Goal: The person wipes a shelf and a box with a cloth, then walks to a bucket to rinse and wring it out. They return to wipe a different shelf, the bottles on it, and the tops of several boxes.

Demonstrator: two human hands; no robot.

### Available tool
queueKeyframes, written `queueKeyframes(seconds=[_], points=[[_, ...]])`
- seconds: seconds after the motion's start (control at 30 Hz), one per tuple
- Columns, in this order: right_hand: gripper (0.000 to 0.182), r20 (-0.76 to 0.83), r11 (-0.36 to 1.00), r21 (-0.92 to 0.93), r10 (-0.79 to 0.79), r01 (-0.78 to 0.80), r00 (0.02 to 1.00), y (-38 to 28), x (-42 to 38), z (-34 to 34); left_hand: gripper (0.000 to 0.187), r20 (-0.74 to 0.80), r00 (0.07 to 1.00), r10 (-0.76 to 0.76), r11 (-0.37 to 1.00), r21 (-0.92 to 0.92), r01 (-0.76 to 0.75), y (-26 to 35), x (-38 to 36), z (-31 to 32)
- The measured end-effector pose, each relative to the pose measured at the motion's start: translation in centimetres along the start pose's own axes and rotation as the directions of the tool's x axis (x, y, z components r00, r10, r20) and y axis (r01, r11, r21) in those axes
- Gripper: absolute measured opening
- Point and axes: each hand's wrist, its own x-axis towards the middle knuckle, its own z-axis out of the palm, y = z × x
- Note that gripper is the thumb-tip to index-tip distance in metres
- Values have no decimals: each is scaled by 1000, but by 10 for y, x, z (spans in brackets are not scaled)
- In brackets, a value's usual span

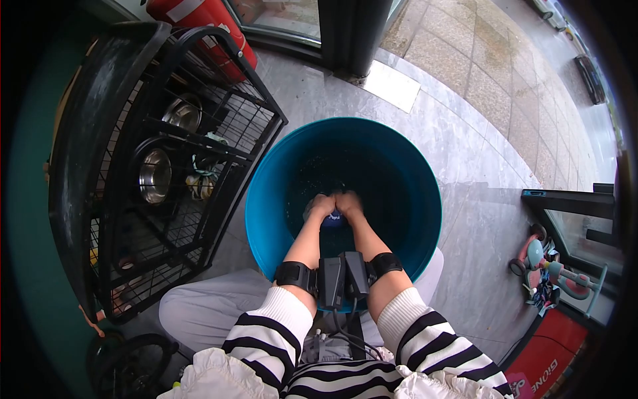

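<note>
A large round teal tub [262, 216] stands on the floor between my knees, and both my hands reach down into it. Inside, a dark blue item with white lettering [332, 218] shows just below my hands; its kind I cannot tell. My left hand [323, 203] is closed on it from the left, with a greyish patch beside the fingers. Close against it, my right hand [348, 203] is also closed and slightly blurred. Pale specks dot the dark inside of the tub around them.
A black wire rack [219, 153] with metal bowls [155, 175] stands at left, a red fire extinguisher [209, 33] behind it. A glass door frame [345, 40] rises ahead. At right are a child's scooter [558, 269] and a red box [548, 352].
</note>
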Motion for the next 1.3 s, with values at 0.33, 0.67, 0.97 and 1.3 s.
queueKeyframes(seconds=[0.33,0.67,0.97,1.3], points=[[42,-227,991,97,110,-90,967,-10,-12,-11,71,-114,993,32,999,-29,-36,19,-39,-25],[62,-6,828,553,120,-97,993,11,25,29,69,-169,985,-16,947,-319,-39,26,-27,-7],[53,-15,949,310,70,-61,997,-6,-8,-1,47,-230,972,52,998,-8,-55,31,-47,-18],[49,-120,990,136,43,-26,992,-9,-6,-5,44,-271,955,119,993,57,-108,37,-57,-24]])
